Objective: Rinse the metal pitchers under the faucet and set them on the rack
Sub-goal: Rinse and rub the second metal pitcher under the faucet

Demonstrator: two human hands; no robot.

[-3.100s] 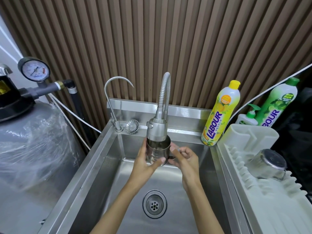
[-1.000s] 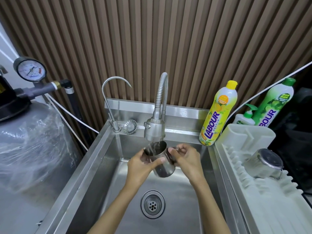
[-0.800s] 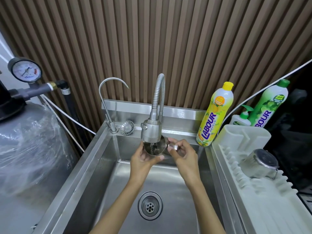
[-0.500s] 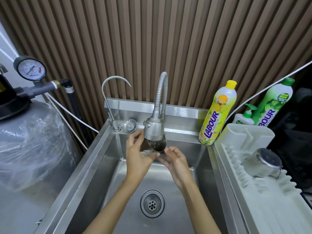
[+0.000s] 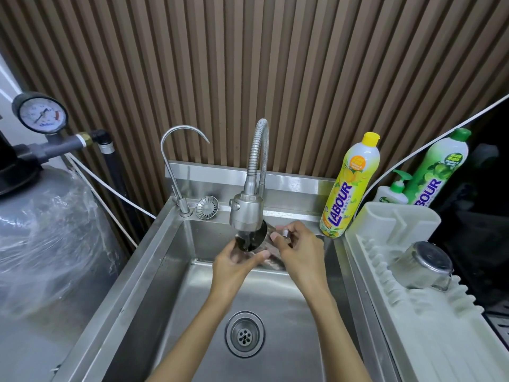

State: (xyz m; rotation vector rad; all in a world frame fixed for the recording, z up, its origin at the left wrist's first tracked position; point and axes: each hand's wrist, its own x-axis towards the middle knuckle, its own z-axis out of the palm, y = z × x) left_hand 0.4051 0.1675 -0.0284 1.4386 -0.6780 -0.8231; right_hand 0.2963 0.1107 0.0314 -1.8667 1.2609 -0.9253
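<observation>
1. Just under the faucet (image 5: 246,213), we hold a metal pitcher (image 5: 252,239), its mouth tipped toward us.
2. Our left hand (image 5: 237,264) curls round its body; our right hand (image 5: 298,246) pinches its handle.
3. Right of the faucet, a second pitcher (image 5: 421,264) lies on the rack (image 5: 429,340).

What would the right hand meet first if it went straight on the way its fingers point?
The pitcher: the right hand pinches its handle, fingers pointing left toward the body. Beyond that, probably the faucet head, though depth is unclear.
</observation>
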